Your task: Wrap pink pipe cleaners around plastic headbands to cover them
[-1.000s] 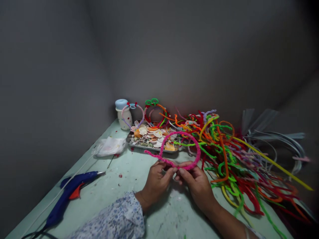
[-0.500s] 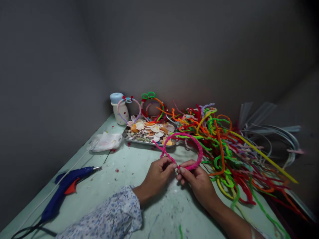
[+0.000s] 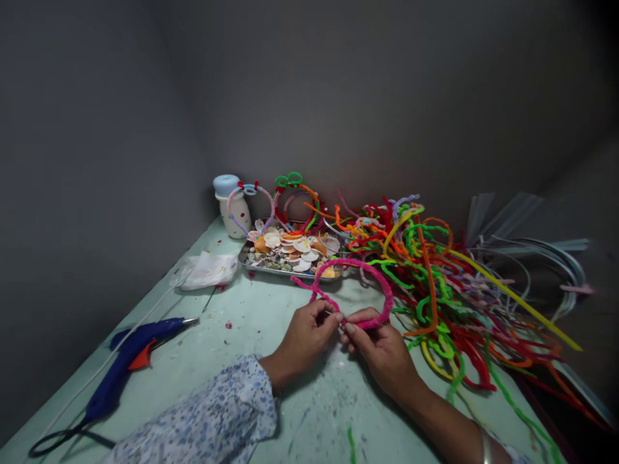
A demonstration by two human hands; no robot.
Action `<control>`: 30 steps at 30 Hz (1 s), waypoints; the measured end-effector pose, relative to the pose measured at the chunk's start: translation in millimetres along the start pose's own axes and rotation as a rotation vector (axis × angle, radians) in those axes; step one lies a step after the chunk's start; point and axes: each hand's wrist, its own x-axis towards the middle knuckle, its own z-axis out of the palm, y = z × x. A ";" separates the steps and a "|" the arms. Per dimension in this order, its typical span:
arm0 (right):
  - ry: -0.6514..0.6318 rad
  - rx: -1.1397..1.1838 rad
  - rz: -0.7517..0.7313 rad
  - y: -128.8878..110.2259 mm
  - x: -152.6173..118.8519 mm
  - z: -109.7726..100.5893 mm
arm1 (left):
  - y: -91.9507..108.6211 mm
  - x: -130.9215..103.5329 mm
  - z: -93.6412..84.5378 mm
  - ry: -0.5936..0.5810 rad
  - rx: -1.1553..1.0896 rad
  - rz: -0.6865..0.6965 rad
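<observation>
A bright pink fuzzy pipe cleaner [image 3: 388, 290] is bent into a wide loop, with a loose tail poking out at its upper left. My left hand [image 3: 309, 338] pinches its lower left part between thumb and fingers. Close beside it, my right hand [image 3: 382, 351] grips the thick lower right part of the loop. The two sets of fingertips almost meet, so the small piece between them is hard to make out. Behind the loop stands a metal tray [image 3: 265, 272] of shells and small stones.
A blue glue gun [image 3: 120, 367] lies at the left with its cord. Nearby are a plastic packet [image 3: 207, 270] and a lidded jar [image 3: 235, 209]. Decorated hoops [image 3: 251, 187] stand by the tray. Tangled coloured pipe cleaners [image 3: 435, 290] cover the right side, beside clear bands [image 3: 570, 277].
The pink loop's tail has swung a little outward to the left. Both hands keep nearly the same pinch, and the view has shifted slightly.
</observation>
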 end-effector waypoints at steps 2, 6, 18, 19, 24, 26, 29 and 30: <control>-0.009 -0.021 -0.015 -0.3 -0.4 0.1 | 0.6 -0.5 0.3 0.007 0.009 -0.014; -0.009 -0.059 -0.041 -2.5 -0.3 0.2 | 2.7 -1.4 0.6 0.018 -0.025 -0.025; -0.020 -0.084 -0.069 1.0 -2.5 -1.4 | 4.3 -0.5 0.6 0.010 0.021 -0.024; -0.020 -0.083 -0.067 0.6 -2.3 -1.2 | 4.6 -0.4 0.7 0.009 0.021 -0.037; 0.032 0.000 0.007 -5.4 1.2 -0.2 | 8.7 -4.6 3.1 0.038 -0.071 -0.027; 0.063 0.031 0.011 -8.7 2.2 -1.0 | 9.7 -7.5 4.2 0.032 -0.121 0.010; 0.125 0.058 -0.002 -12.7 3.1 -3.2 | 10.8 -10.6 4.6 0.072 -0.127 0.080; 0.147 0.065 -0.007 -13.6 3.2 -3.9 | 11.4 -11.2 4.3 0.106 -0.108 0.105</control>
